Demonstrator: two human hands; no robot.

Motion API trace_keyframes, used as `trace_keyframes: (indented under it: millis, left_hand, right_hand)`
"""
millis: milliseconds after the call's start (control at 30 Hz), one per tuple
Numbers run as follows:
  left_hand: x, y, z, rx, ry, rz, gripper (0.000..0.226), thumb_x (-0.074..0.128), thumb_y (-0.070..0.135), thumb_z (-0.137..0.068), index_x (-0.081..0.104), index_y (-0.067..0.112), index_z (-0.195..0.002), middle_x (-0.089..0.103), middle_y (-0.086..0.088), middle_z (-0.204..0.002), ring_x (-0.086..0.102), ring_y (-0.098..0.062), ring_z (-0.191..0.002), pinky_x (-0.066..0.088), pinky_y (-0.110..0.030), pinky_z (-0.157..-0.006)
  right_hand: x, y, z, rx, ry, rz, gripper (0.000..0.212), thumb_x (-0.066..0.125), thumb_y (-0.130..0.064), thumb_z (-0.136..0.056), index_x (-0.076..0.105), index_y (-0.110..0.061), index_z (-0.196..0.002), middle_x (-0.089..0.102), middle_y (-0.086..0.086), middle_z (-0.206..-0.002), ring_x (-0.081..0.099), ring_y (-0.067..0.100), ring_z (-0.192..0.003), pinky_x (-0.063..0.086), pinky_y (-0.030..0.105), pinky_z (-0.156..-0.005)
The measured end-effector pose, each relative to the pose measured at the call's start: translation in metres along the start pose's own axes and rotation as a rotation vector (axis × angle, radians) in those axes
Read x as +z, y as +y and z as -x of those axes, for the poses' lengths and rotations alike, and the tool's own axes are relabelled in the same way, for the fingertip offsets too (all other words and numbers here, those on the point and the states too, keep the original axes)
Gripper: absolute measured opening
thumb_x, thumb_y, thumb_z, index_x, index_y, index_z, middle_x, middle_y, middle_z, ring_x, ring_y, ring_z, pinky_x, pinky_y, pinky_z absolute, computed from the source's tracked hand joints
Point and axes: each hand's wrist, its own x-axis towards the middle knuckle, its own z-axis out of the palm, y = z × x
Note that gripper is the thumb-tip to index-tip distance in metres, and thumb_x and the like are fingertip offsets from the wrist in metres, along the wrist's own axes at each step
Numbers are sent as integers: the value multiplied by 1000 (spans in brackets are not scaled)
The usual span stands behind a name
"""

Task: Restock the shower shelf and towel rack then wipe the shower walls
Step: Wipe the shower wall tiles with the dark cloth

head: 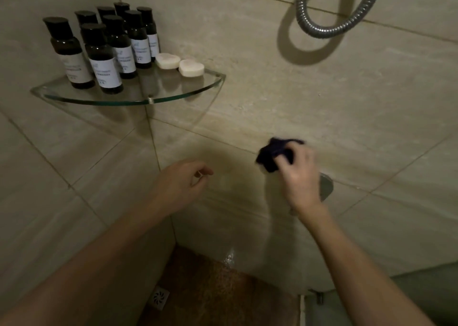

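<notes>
Just right of centre, the right hand holds a dark cloth against the beige tiled wall, its grip clenched around the bunched, blurred fabric. A grout line runs just above the cloth. The rim of a round metal fitting shows behind the hand, at its right edge.

The left hand hangs at centre, away from the wall, its grip released: the fingers curl loosely and hold nothing that can be made out. It sits well apart from the right hand.

In the upper left, a glass corner shelf spans the corner where two walls meet. A cluster of dark bottles with white labels fills its left and back. Two white soap bars lie side by side near its right edge. Bare glass runs along the curved front rim.

A broad stretch of bare tile lies between the shelf and the cloth. At upper right, a metal shower hose loops down. At the bottom, a brown floor shows with a square drain in the corner.
</notes>
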Motion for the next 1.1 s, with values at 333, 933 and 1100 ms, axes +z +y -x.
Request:
trace_keyframes:
  millis: [333,933,1100]
  left_hand:
    - [-19,-60,28,-106,-33,-8,20,56,25,-99,69,32,-112,69,16,-107,62,2,-95,49,-19,-83]
    - [-2,-53,38,-171,-84,149,16,57,25,-100,68,34,-105,71,18,-88,60,9,-82,39,-12,-62]
    - [-10,-57,40,-203,-66,153,16,57,24,-99,69,31,-106,71,17,-91,61,9,-82,41,-8,-63]
  right_hand:
    - [89,-48,-31,-631,-24,202,19,75,-10,-85,74,-7,-103,68,15,-113,51,32,-104,47,42,-80]
    - [74,-4,60,-245,-422,195,29,78,-21,-85,71,-10,-111,64,7,-110,60,24,-100,54,36,-72]
    - [58,-52,-24,-244,-22,-2,18,61,-31,-98,67,-16,-107,56,-7,-99,47,4,-85,37,22,-70]
